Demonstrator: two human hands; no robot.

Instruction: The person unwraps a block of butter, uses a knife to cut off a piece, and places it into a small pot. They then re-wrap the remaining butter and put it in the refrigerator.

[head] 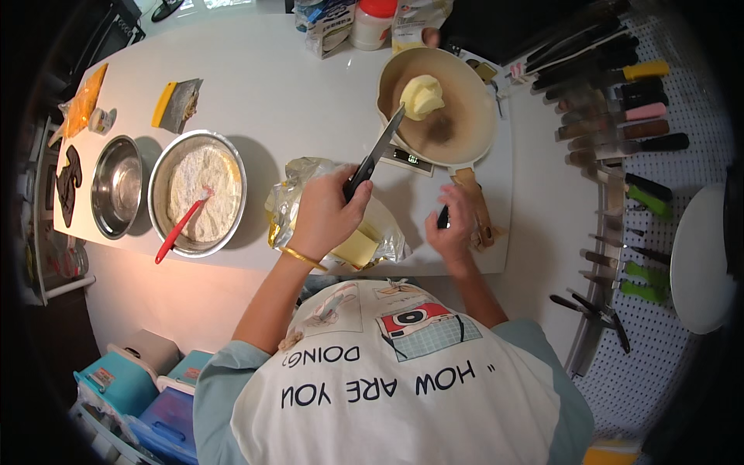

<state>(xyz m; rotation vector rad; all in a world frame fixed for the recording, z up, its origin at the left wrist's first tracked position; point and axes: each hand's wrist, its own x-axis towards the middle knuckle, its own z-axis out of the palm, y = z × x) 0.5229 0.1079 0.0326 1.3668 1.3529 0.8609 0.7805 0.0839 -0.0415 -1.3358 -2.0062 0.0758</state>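
Observation:
My left hand (331,209) grips the black handle of a knife (381,145). Its blade reaches over a cream-coloured pan (482,110), and the tip meets the edge of a pale yellow lump of butter (422,97) there. Under the pan is a digital kitchen scale (410,158), its display showing. My right hand (454,225), slightly blurred, is closed around a small black object (443,217), mostly hidden by the fingers, beside the pan's wooden handle (474,197). Below my left hand a block of butter (356,246) lies on an opened foil wrapper (398,235).
Left on the white table stand a metal bowl of flour (203,174) with a red spatula (180,229) and another metal bowl (118,180). A yellow-handled scraper (174,107) lies behind. A red-lidded jar (372,26) stands at the back. Knives hang on the pegboard (645,232) at right.

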